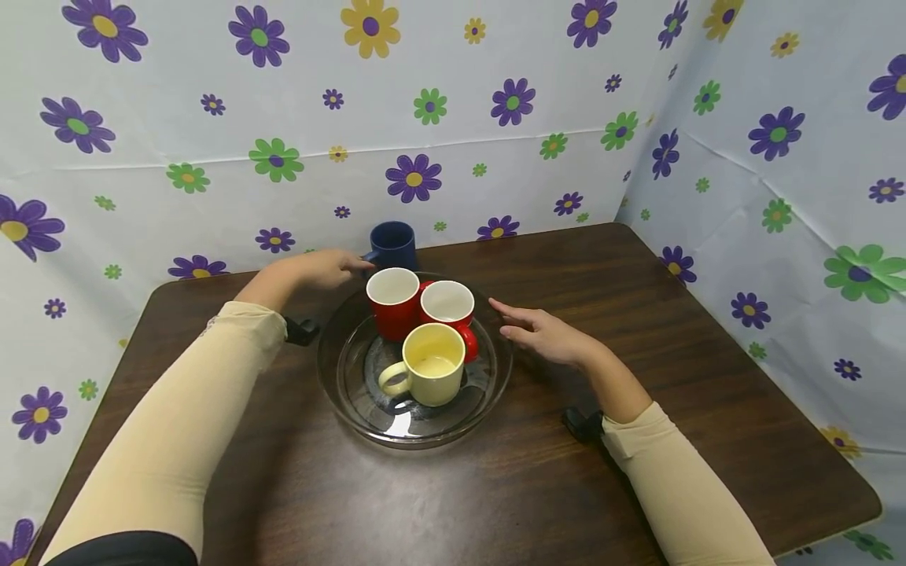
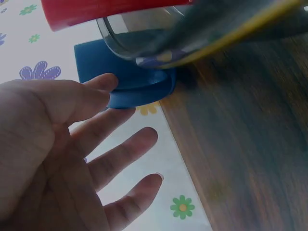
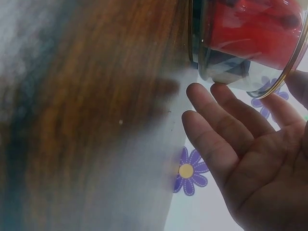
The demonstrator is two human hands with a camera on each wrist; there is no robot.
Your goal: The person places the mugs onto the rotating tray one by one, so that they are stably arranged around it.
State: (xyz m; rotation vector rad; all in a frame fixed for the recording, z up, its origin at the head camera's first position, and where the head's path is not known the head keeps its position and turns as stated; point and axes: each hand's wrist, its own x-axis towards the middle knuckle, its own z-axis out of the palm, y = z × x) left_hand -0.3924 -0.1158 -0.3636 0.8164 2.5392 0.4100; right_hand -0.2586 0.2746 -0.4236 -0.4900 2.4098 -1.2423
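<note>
A blue mug (image 1: 393,245) stands behind the glass dish (image 1: 403,437) near the table's back edge. My left hand (image 1: 322,268) reaches over to it, thumb and index finger pinching its handle in the left wrist view; the other fingers stay spread. Inside the dish are two red mugs (image 1: 396,314) with white insides and a yellow mug (image 1: 434,377) in front, its handle pointing left. Beside the dish's right rim my right hand (image 1: 545,334) hovers with extended, relaxed fingers, holding nothing. The right wrist view shows its fingertips close to the dish wall (image 3: 226,72).
The dark wooden table (image 1: 623,472) extends around the dish on every side. White sheeting with printed flowers (image 1: 460,181) hangs along the back and the right side, close behind the blue mug.
</note>
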